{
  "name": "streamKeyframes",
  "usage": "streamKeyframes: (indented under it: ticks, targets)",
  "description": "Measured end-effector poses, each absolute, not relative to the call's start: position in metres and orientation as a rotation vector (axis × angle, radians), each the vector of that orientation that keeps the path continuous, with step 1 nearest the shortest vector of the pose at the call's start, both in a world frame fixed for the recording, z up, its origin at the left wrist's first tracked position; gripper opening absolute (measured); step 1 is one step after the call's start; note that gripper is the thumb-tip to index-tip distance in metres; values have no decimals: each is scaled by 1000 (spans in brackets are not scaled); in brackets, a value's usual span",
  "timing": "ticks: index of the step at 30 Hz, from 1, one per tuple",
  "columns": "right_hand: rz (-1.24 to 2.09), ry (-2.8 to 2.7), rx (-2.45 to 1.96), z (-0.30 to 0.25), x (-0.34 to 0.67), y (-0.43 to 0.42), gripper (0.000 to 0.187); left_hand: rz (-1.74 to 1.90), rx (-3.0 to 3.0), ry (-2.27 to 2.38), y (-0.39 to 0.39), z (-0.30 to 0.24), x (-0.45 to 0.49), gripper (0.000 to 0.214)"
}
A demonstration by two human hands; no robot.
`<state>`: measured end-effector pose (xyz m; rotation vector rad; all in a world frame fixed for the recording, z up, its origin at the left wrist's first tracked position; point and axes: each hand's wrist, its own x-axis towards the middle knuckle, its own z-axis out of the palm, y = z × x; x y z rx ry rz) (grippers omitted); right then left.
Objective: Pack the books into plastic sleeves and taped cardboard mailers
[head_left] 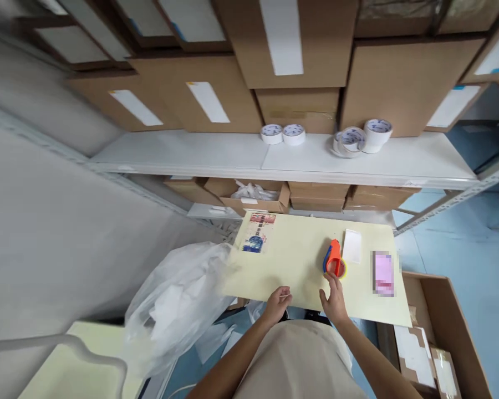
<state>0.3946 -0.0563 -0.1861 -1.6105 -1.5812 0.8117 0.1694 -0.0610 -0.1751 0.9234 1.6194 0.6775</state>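
Right hand (pixel 335 302), fingers spread, touches the tape dispenser (pixel 335 251) — left hand (pixel 276 305) curls, whether pinching I can't tell.

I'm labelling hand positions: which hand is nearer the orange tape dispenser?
Right: the right hand is at the near end of the orange tape dispenser; the left hand is apart, to its left.

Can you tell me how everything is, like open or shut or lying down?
Right hand: open, fingertips at the tape dispenser's near end
Left hand: fingers curled; whether it holds anything is unclear
Orange tape dispenser: on the table
White card: lying flat
Printed sheet: lying flat
Clear plastic bag: bulging
Lower-shelf carton: open, white things inside
Big floor carton: open, smaller boxes inside
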Motion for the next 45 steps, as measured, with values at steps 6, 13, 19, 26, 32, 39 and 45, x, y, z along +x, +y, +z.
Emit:
streamKeyframes:
  ticks: [6, 13, 19, 26, 32, 39, 45]
  targets:
    - [1263, -1886, -1476, -181, 353, -38, 41, 760, 1045, 1723, -75, -145, 121, 31]
    - [1402, -2241, -1434, -175, 277, -20, 35, 784, 1265, 2193, -114, -123, 11, 24]
    - [1370, -2341, -1289, -166, 181, -37, 34, 390, 1137, 2521, -147, -126, -103, 39]
    - [1322, -2384, -1128, -139, 78, -68, 35, 580, 940, 2387, -138, -149, -153, 40]
    - [1241, -2398, -1143, -124, 53, -79, 32, 936, 891, 2204, -139, -146, -165, 4]
    - [1201, -2110, -1079, -92, 26, -57, 35, 1429, 626, 1710, -146, -102, -198, 35]
    - [1725, -1646, -847, -51, -23, -69, 59, 1348, 658, 1316, -153, -55, -189, 24]
